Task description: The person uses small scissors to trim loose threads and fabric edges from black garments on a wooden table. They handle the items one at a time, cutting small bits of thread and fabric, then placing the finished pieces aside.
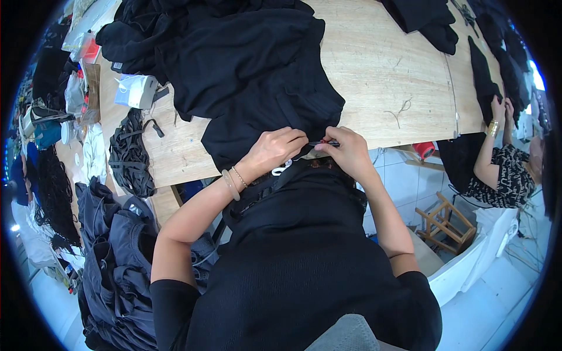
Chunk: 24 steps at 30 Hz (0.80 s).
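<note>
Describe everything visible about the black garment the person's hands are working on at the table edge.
The black garment is dark, soft-looking fabric, crumpled in loose folds across the pale wooden table and hanging over its near edge toward the person's lap. The left hand pinches its edge; the right hand holds a small dark tool with a red spot against it.

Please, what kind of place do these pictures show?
Probably a garment workshop. Black garments are heaped on a long wooden table, a bundle of black straps lies near its edge, and another person handles black fabric further along.
</note>
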Motion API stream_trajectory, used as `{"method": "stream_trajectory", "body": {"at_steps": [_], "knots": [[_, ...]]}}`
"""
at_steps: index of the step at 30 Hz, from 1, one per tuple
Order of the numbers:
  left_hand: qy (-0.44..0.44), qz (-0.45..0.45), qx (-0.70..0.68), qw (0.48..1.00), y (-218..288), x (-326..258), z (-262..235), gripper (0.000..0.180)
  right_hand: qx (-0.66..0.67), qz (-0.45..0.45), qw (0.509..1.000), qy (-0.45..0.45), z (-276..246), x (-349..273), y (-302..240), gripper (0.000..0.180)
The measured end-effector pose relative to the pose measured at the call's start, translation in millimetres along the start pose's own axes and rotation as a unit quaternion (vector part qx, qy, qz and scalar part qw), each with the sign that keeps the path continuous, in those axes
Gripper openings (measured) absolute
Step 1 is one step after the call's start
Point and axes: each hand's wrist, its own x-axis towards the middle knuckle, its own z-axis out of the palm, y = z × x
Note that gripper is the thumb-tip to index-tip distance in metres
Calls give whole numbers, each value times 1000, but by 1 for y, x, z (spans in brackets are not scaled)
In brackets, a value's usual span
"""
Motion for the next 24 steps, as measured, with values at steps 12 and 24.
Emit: {"method": "stream_trajectory", "body": {"at_steps": [12, 24], "knots": [[133, -150, -78, 977, 19, -2, -60, 12, 218, 13, 974, 63, -21, 2, 14, 33], [128, -630, -330, 691, 46, -122, -77, 26, 101, -80, 992, -1, -35, 67, 28, 28]]}}
